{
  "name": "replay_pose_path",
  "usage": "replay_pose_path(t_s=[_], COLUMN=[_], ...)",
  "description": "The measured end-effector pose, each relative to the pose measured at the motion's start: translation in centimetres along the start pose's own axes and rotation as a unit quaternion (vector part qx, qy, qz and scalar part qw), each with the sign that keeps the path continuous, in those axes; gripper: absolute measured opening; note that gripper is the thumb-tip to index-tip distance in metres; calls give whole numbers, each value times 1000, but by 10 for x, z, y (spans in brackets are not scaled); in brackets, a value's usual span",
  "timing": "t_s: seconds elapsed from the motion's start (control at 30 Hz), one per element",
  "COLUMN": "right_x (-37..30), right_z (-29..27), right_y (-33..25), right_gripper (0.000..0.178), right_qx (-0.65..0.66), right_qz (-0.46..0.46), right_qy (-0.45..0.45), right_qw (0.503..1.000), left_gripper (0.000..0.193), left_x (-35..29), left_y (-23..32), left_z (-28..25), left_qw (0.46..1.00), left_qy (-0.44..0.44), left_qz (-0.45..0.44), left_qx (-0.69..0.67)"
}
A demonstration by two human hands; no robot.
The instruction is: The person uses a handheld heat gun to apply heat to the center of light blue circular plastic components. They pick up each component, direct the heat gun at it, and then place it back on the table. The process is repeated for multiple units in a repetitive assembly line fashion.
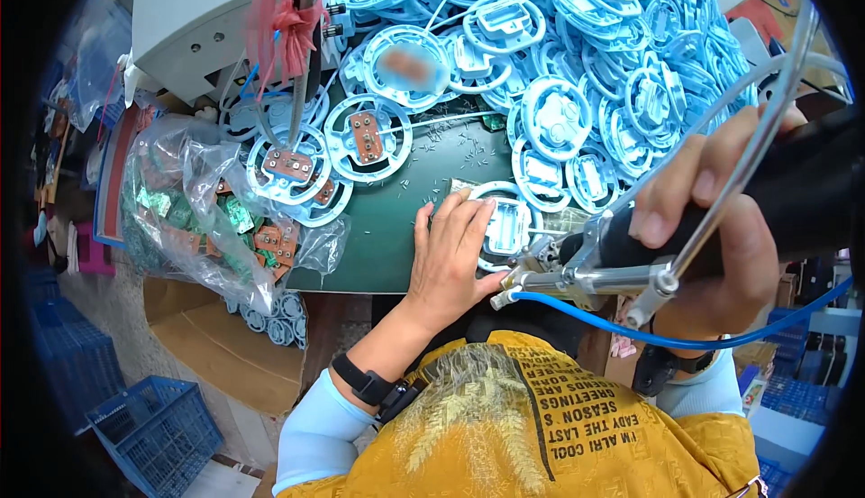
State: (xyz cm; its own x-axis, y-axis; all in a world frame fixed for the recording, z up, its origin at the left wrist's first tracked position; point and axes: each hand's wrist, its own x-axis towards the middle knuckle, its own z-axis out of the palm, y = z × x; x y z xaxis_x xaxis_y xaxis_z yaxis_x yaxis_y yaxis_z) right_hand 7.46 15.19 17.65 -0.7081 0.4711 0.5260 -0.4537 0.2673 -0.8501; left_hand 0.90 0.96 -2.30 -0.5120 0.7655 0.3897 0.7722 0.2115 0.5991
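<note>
My left hand holds a light blue round plastic part on the dark green work mat, fingers on its left side and thumb at its lower edge. My right hand is wrapped round a black power screwdriver with a metal tube alongside and clear and blue hoses. Its front end meets the part's right side; the tip is hard to make out. Farther left lie round blue parts carrying brown circuit boards, one of them under a pair of metal prongs.
A big heap of blue round parts fills the back and right. Small screws are scattered on the green mat. A clear plastic bag of circuit boards lies left, below a grey machine. Beneath stand a cardboard box and blue crate.
</note>
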Motion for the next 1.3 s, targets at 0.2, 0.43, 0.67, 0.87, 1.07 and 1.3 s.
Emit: replay_pose_path(t_s=[0.2,0.43,0.67,0.87,1.07,1.3], right_x=[-5,-8,25,18,11,5], right_z=[7,7,-38,-29,-19,-11], right_y=[11,17,-20,-8,6,8], right_gripper=[49,45,34,44,53,55], right_qx=[17,25,32,5,17,48], right_qz=[7,26,42,-41,-34,-17], right_qy=[12,20,-39,-37,-39,-34], right_qw=[1000,999,998,998,999,998], left_gripper=[91,93,94,88,63,44], left_x=[3,3,4,3,-9,-14], left_y=[2,3,2,1,3,3], left_z=[-2,-1,-3,-1,-13,-13], left_qw=[1000,1000,999,999,996,996], left_qy=[3,1,-25,-3,63,73], left_qz=[-9,-15,-31,-33,5,9], left_qx=[7,1,-20,-33,-64,-50])
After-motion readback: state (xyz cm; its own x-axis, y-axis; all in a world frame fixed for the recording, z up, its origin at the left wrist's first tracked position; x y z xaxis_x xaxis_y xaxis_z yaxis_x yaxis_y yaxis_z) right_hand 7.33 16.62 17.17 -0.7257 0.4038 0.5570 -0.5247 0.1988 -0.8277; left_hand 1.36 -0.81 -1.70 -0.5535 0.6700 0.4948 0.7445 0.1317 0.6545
